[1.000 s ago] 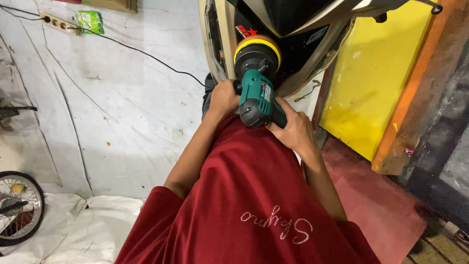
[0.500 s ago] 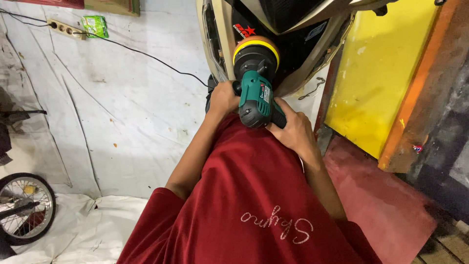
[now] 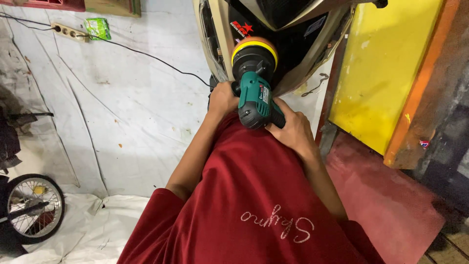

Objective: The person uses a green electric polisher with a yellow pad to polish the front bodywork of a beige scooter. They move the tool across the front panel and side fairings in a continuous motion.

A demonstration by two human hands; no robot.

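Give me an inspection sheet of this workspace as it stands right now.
Surface: white sheeting covers the floor and wall, marked with scuffs and specks.
Job's things: green polisher with a yellow-rimmed pad, set against the cream and black scooter panel.
Clutter: green packet by the wall; spoked wheel at the lower left.
Grips: left hand holds the polisher's side; right hand wraps its rear body.
Cables: black cord runs from the power strip toward the polisher.
Surroundings: yellow board with an orange edge to the right; red mat below it.
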